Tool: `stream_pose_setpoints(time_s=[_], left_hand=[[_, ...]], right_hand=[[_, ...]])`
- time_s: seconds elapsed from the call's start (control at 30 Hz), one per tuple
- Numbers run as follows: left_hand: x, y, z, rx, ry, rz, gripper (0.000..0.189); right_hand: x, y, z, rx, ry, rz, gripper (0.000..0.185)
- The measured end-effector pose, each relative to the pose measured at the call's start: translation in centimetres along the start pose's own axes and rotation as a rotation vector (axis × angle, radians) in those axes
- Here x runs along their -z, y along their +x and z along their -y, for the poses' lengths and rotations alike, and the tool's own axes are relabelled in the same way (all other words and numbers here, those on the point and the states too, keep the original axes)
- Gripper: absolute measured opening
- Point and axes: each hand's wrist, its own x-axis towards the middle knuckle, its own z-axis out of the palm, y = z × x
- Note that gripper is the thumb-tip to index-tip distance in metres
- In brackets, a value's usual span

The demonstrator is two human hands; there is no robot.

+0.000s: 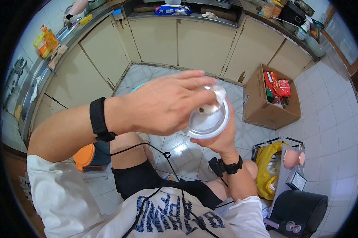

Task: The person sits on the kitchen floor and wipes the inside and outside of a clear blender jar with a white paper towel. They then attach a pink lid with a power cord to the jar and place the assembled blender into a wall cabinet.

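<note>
My left hand (164,104) reaches across from the left, back upwards, its fingers pinching a crumpled white tissue or cloth (219,94). The wad rests against the rim of a round, clear and whitish container or lid (207,126). Inside the round piece shows a small dark brown spot. My right hand (226,134) holds this piece from below and the right, fingers around its side. The left hand hides part of it. Behind the left hand peeks a curved teal edge (139,87) of some object on the floor.
An open cardboard box (256,104) with red packets stands at right, near a rack with a yellow bag (266,169) and a black bin-like container (301,208). An orange-lidded bin (85,154) is at left. Cabinets and cluttered counters (74,44) surround the floor. Black cords hang before my shirt.
</note>
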Motion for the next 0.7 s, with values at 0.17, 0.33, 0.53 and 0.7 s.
stream_pose_setpoints(time_s=[0.17,0.33,0.53,0.7], left_hand=[[-0.3,-0.9,-0.7,0.114,0.075,-0.089,0.041],[-0.5,-1.7,-2.2,0.227,0.079,0.001,0.031],[-1.7,-1.4,-3.7,0.404,-0.275,-0.025,0.027],[-2.7,-0.2,-4.1,0.95,-1.144,-0.125,0.021]], right_hand=[[-0.2,0.5,-0.1,0.106,-0.081,-0.106,0.127],[-0.7,1.1,-0.1,0.202,-0.18,-0.236,0.125],[-1.0,0.6,-0.5,0.171,-0.314,-0.228,0.122],[-1.9,0.0,-2.1,0.162,-0.259,-0.263,0.116]])
